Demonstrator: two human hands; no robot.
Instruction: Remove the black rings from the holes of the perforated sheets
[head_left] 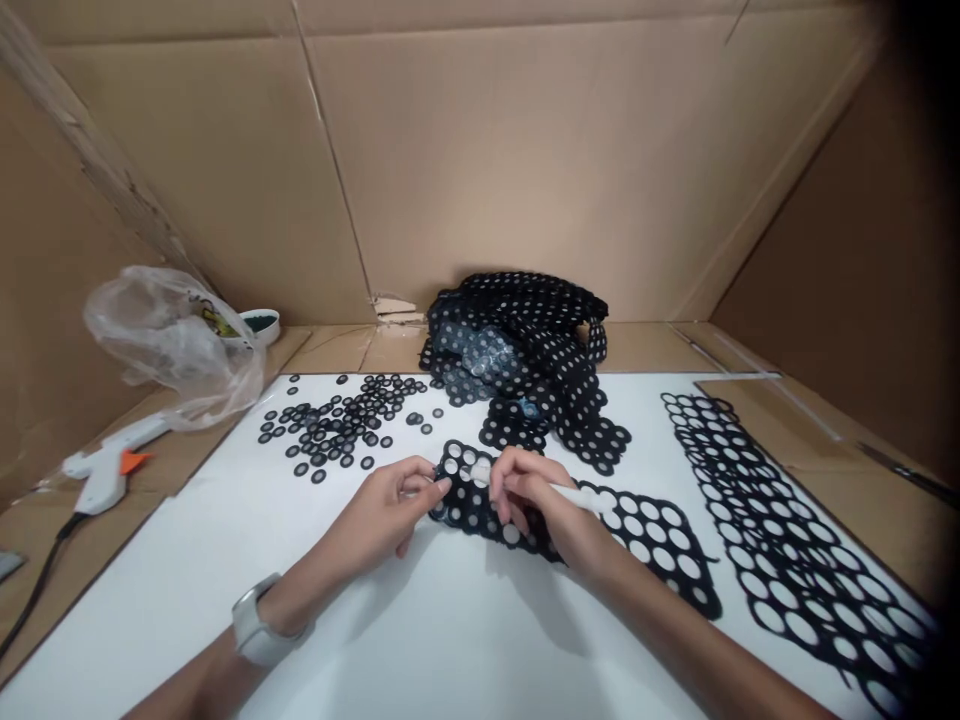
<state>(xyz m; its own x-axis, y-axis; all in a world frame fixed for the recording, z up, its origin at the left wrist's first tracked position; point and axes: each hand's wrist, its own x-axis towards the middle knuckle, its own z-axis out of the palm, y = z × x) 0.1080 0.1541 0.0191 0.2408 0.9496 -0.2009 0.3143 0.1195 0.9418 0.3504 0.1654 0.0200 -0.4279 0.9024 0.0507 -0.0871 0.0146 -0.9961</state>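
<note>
A black sheet with rows of round holes (660, 540) lies across the white board in front of me. Its left end is pinched between the thumb and fingers of my left hand (401, 500), and a pale watch (262, 622) sits on that wrist. My right hand (536, 495) is closed around a slim white pen-like tool (581, 495), over the middle of the sheet. The tool's working tip is hidden by my fingers. Part of the sheet under my right hand and forearm is also covered.
Many small black rings (345, 425) lie scattered at the back left. Behind stands a heap of black perforated sheets (525, 330). A larger-holed black sheet (787, 545) lies right. A glue gun (109, 475), plastic bag (180, 350) and white tub (262, 322) are left, scissors (907, 472) right.
</note>
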